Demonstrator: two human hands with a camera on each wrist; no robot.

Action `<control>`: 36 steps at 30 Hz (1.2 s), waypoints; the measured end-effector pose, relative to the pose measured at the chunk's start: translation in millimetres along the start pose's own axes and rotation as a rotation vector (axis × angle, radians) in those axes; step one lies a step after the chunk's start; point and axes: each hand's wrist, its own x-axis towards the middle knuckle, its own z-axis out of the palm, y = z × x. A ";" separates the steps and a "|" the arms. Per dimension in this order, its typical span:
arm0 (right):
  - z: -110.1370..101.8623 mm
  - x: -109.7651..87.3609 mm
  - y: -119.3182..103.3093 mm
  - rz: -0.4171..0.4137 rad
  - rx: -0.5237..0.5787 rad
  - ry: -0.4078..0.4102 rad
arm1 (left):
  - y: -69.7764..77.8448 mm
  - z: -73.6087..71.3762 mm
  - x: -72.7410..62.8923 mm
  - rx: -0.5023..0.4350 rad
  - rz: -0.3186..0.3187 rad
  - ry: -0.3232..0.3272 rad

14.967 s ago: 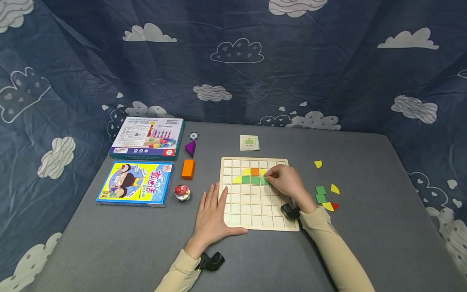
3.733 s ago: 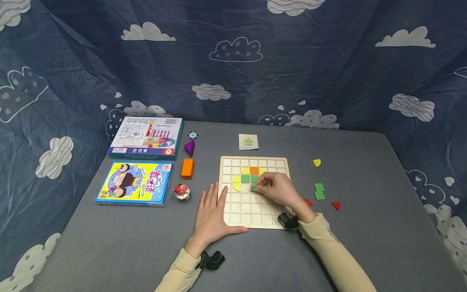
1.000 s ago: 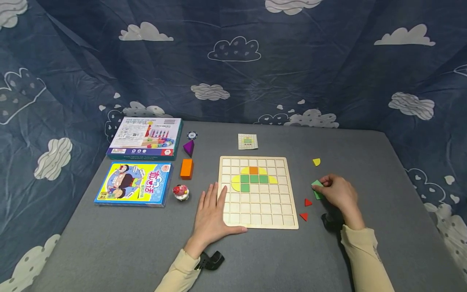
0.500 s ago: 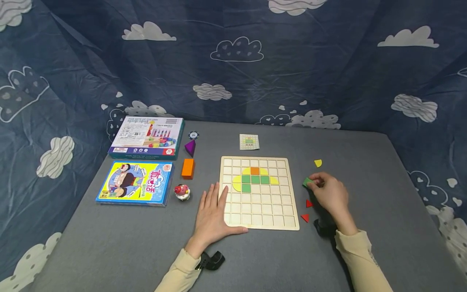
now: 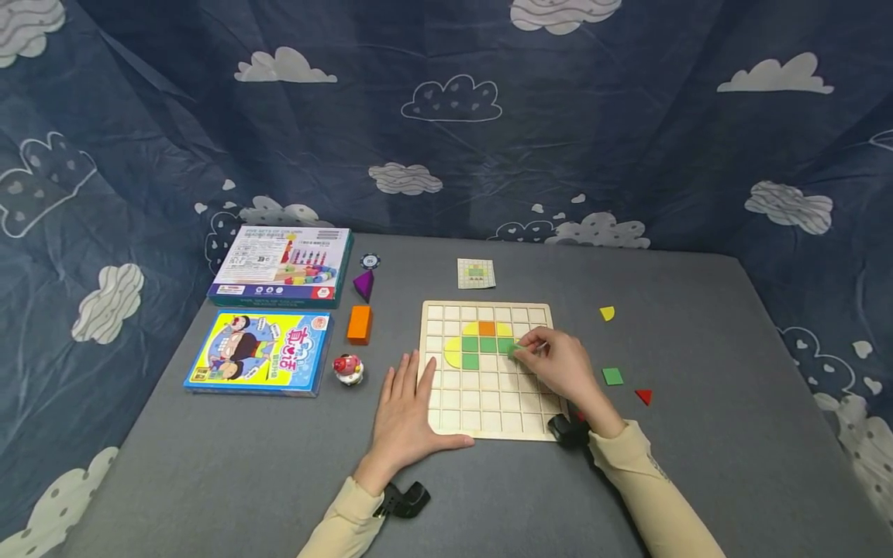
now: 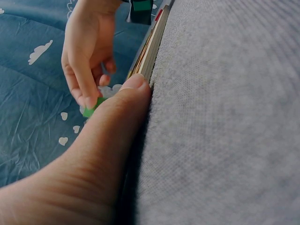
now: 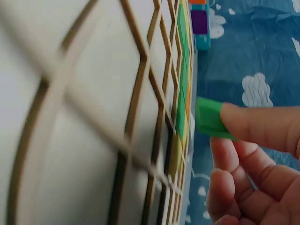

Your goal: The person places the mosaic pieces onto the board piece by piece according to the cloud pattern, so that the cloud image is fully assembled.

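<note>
A wooden grid board [image 5: 495, 418] lies mid-table, with green squares [image 5: 470, 361], yellow quarter-round pieces [image 5: 453, 353] and one orange square [image 5: 487, 328] set in its cells. My right hand [image 5: 560, 366] pinches a green square tile [image 7: 209, 117] between thumb and fingers, held above the right part of the board. The tile overlaps the pattern's right end in the head view. My left hand [image 5: 407, 422] lies flat with spread fingers along the board's left edge, its thumb [image 6: 122, 108] at the near edge.
Right of the board lie a yellow piece [image 5: 608, 313], a green square [image 5: 612, 377] and a red triangle [image 5: 644, 397]. A pattern card [image 5: 476, 273] lies behind it. To the left are two boxes [image 5: 258, 353], an orange block [image 5: 359, 325], a purple piece [image 5: 363, 285], a chip [image 5: 370, 261] and a cupcake-like toy [image 5: 348, 370].
My right hand has carried the green square from the right side of the table leftward over the board. Earlier, more green and yellow pieces were added to the board. My left hand has stayed put.
</note>
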 end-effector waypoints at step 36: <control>28.2 12.6 -19.3 -0.027 -0.090 -0.156 | 0.0 1.4 0.7 0.013 -0.002 0.000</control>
